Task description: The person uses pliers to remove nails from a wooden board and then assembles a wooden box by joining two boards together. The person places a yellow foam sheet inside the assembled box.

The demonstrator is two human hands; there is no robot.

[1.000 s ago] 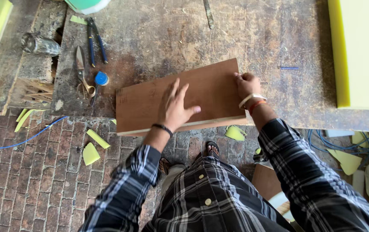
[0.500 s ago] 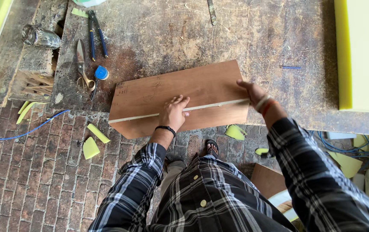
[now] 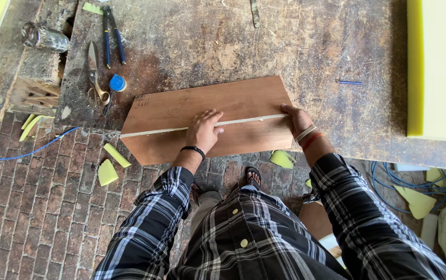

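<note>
A brown plywood piece (image 3: pixel 207 101) lies at the near edge of the worn workbench (image 3: pixel 285 41). It shows two faces that meet along a pale edge line; the lower face overhangs the bench front. My left hand (image 3: pixel 202 130) sits at the middle of that pale edge with its fingers curled over it. At the board's right end, my right hand (image 3: pixel 296 119) grips the corner. Both arms are in plaid sleeves, with a black band on the left wrist and bands on the right wrist.
Scissors (image 3: pixel 94 78), blue-handled pliers (image 3: pixel 112 36) and a blue cap (image 3: pixel 117 83) lie at the bench's left. A metal can (image 3: pixel 44 37) rests beyond them. A yellow-green foam slab (image 3: pixel 441 67) covers the right. Foam scraps (image 3: pixel 108 171) and a blue cable (image 3: pixel 21 151) lie on the brick floor.
The board lay flat under both palms; it has turned and slid left, so a second face and the pale edge show. My left hand went from flat on top to curled on the edge.
</note>
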